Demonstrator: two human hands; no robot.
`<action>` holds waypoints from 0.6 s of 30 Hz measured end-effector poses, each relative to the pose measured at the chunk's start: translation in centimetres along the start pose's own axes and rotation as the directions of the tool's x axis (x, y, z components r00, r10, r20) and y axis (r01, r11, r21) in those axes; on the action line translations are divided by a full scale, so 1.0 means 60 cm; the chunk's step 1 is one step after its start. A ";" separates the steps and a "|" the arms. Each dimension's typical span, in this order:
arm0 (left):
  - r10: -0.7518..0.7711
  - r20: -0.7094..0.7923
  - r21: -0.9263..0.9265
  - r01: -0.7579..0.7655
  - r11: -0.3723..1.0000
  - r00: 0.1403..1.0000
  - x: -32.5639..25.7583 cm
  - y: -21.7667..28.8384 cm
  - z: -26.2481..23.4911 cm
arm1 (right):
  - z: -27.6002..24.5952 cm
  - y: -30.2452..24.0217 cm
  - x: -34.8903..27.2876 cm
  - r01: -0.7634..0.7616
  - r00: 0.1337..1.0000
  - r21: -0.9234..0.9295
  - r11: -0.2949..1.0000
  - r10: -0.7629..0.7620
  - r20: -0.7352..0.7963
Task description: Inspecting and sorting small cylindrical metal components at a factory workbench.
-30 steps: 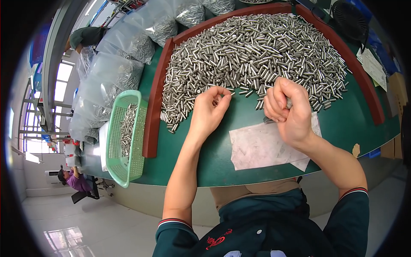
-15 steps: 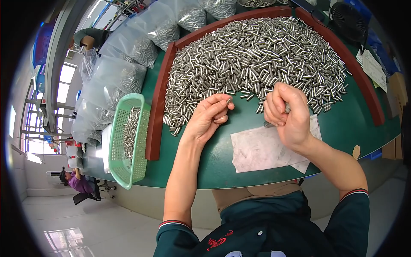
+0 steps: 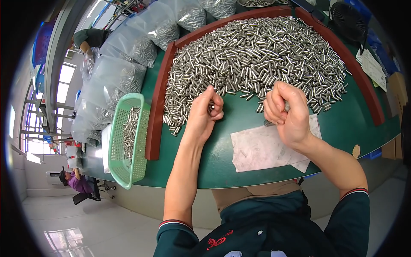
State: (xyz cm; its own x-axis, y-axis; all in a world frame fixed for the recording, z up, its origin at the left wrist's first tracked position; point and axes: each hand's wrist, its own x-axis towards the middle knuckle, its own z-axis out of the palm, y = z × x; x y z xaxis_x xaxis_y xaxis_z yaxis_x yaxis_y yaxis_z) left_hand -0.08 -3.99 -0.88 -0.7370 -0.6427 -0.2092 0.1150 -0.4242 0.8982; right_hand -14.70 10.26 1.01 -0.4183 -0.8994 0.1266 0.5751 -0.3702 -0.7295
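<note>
- Left hand (image 3: 204, 115), frame centre: fingers curled around a few metal pins.
- Right hand (image 3: 287, 112): clenched on several pins.
- One uncountable pin heap (image 3: 257, 55), upper centre.
- One green basket (image 3: 128, 139), left.
- One paper sheet (image 3: 261, 147).

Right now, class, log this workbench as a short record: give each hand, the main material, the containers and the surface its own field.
left hand: left hand curled, fingertips pinching small metal pins at the pile's near edge
right hand: right hand closed in a fist around some pins
material: heap of short silver metal pins
border: brown raised rim around the heap
container: green mesh basket left of the rim, holding some pins
bags: clear plastic bags of pins behind the basket
surface: green table with a white paper sheet
</note>
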 end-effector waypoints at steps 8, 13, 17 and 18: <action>0.509 0.194 0.968 -0.248 0.041 0.839 0.023 -0.029 0.031 | 0.001 0.004 0.001 -0.009 1.000 0.001 1.000 0.009 0.000; 0.487 0.270 0.961 -0.262 -0.087 0.831 0.023 -0.025 0.026 | 0.000 0.004 0.003 -0.006 1.000 -0.001 1.000 0.006 0.001; 0.424 0.047 0.855 -0.256 0.451 0.904 0.016 -0.019 0.023 | 0.000 0.003 0.002 -0.001 1.000 -0.006 1.000 0.001 -0.007; 0.307 -0.052 0.683 -0.191 0.705 0.950 0.014 -0.012 0.020 | -0.002 0.002 0.002 -0.004 1.000 -0.001 1.000 0.004 -0.005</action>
State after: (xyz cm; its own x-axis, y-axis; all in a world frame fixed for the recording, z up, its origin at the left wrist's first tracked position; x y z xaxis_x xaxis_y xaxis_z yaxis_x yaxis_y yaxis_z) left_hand -1.57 -3.43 -1.23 -0.6304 -0.7742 0.0573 -0.2331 0.2592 0.9372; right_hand -14.75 10.16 0.88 -0.4193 -0.8998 0.1205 0.5757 -0.3662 -0.7310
